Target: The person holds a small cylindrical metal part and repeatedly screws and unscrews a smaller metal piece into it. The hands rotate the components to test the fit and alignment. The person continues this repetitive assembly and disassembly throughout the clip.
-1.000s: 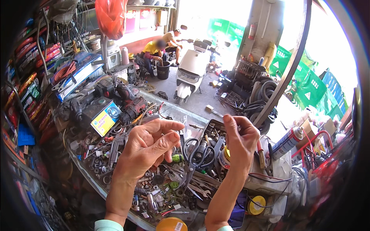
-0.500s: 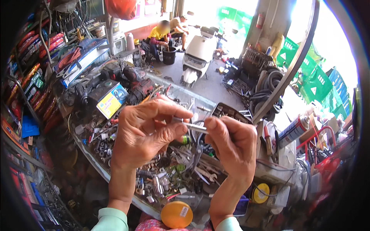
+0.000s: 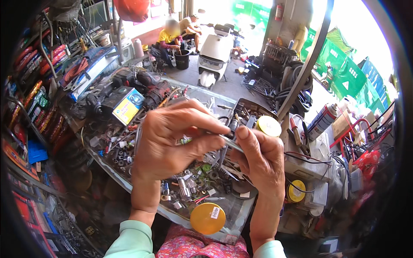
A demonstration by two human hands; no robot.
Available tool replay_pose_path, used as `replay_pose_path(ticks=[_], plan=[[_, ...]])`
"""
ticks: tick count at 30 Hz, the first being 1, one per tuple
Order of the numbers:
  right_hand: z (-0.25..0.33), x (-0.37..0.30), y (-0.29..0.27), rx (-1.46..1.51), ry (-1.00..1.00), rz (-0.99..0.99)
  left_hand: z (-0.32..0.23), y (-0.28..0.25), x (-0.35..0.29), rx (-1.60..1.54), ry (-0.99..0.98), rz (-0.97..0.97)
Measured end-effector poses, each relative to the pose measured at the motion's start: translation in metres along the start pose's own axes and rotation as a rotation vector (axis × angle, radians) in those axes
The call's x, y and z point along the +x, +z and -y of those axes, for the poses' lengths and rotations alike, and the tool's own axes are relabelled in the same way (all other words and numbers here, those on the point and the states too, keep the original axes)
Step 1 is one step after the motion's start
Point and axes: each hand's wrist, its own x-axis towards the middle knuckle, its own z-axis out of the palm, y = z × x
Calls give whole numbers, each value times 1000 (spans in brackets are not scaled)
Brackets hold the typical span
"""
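Note:
A thin silver metal rod (image 3: 232, 145) is held in the air over the cluttered glass-topped bench (image 3: 172, 212). My left hand (image 3: 165, 144) pinches its left end between thumb and forefinger. At the other end, my right hand (image 3: 264, 163) grips it with the thumb on top and the fingers curled. Its exact kind cannot be told, as my fingers hide both ends. Sockets, nuts and small metal parts, among them a silver socket (image 3: 184, 189), lie under my hands. A round orange lid (image 3: 208, 218) rests at the bench's near edge.
A boxed item (image 3: 128, 107) stands at the bench's left. On the right are a spray can (image 3: 322, 118), red-handled pliers (image 3: 296, 131) and a yellow lid (image 3: 269, 125). Beyond the bench stand a white scooter (image 3: 214, 53) and a black bucket (image 3: 182, 59), with two people sitting nearby.
My head view has shifted, so the background sits further left. Both hands still hold the rod; the left fingers have moved right along it, closer to my right hand. The yellow lid has come into sight.

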Motion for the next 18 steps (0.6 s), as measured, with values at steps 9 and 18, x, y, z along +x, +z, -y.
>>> replay_pose_path(ticks=[9, 18], plan=[[-35, -34, -16, -148, 58, 6, 36, 19, -28, -171, -443, 193], [-61, -37, -7, -74, 225, -14, 66, 10, -51, -394, -375, 192]])
